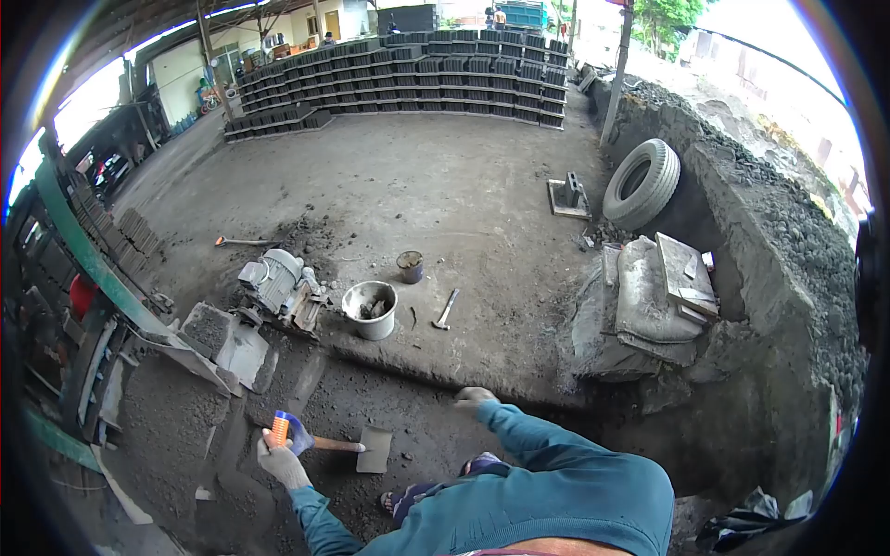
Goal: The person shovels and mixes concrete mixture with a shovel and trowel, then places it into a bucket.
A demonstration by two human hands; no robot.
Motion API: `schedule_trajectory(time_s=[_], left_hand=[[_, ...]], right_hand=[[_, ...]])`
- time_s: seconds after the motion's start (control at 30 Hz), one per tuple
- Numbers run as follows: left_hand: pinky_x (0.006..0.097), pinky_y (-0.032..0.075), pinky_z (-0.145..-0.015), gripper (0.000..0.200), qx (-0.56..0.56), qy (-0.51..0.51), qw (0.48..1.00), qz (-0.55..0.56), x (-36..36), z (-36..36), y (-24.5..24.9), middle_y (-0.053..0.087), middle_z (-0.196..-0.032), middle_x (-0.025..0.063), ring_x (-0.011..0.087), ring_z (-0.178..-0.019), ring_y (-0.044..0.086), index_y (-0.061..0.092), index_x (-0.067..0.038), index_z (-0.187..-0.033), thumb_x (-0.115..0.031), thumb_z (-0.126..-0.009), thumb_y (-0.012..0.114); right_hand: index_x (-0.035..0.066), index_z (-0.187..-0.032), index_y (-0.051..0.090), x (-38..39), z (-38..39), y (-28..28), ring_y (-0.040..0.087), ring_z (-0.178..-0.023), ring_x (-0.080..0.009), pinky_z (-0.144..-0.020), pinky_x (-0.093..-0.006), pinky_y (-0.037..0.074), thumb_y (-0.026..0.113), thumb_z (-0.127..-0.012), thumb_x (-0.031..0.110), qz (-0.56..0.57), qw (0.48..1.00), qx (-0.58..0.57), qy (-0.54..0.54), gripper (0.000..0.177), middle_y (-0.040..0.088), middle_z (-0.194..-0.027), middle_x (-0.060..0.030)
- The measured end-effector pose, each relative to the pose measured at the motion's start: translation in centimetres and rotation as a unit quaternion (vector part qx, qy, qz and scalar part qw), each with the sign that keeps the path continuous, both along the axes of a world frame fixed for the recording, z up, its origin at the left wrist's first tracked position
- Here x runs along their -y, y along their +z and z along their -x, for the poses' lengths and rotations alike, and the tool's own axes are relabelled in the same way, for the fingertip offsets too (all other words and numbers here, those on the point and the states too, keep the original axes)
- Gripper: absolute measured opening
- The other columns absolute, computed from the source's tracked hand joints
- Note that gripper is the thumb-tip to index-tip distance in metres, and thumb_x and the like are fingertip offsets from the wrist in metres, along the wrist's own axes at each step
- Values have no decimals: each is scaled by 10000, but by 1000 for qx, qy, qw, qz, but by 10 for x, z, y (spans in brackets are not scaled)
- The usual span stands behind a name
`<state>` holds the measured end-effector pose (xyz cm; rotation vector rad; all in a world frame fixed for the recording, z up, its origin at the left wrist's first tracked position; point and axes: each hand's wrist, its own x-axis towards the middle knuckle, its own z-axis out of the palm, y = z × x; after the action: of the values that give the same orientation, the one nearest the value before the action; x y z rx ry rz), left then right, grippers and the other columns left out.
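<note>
1. L hand (284,463) is closed round the grip end of the shovel (375,450); grip is orange w/ a blue part next to it; the wooden shaft runs R to a flat, squarish blade down on the dark ground, just L of & ahead of the feet (400,500).
2. R hand (476,398) is out front, nr the edge of the raised floor (464,176); well apart from the shovel; can't tell from here how far its fingers are open, & I see nothing in it.
3. On the raised floor, nr its edge: white bucket (370,324) w/ some grey stuff inside; small pot (410,268) just behind it, to the R; hammer (448,309) lying flat R of the bucket, head toward me.
4. L of the bucket: motor (275,280), dusty, w/ loose bits round its base; an orange-ended tool (245,242) lies flat beyond it.
5. R side: tire (642,184) leaning on the low wall (714,204); sack (649,301) nearer me, w/ boards (684,273) on its R part; a grey block (571,190) sits on a small flat board, L of the tire.
6. Far end: long rows of stacked blocks (408,79); dark loose soil (171,398) is on my L, nr the green beam (85,246).
</note>
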<state>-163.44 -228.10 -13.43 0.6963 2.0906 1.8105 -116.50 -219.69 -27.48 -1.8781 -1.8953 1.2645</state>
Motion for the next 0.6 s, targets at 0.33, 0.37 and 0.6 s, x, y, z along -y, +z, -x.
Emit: schedule_trajectory(time_s=[0.33,0.37,0.6], left_hand=[[369,471,-602,605,-31,-56,996,-61,15,-128,22,610,-829,126,202,-699,566,617,84,-942,-464,-1038,379],[386,474,-648,617,-25,-75,994,-78,12,-136,22,611,-833,110,201,-712,557,623,83,-949,-472,-1043,371],[370,476,-663,633,91,-196,969,-123,-24,-158,10,624,-873,113,192,-756,562,610,44,-942,-547,-1017,396]], right_hand=[[152,-1409,494,13,186,220,444,-1360,-321,-1093,-465,387,767,-733,288,-414,847,-31,333,741,511,-1422,-109],[159,-1407,501,14,193,218,425,-1374,-313,-1101,-479,372,793,-696,286,-450,825,-7,342,779,492,-1441,-97],[166,-1239,614,6,210,225,406,-1374,-262,-1051,-459,375,826,-593,311,-480,799,120,343,696,503,-1400,-50]])
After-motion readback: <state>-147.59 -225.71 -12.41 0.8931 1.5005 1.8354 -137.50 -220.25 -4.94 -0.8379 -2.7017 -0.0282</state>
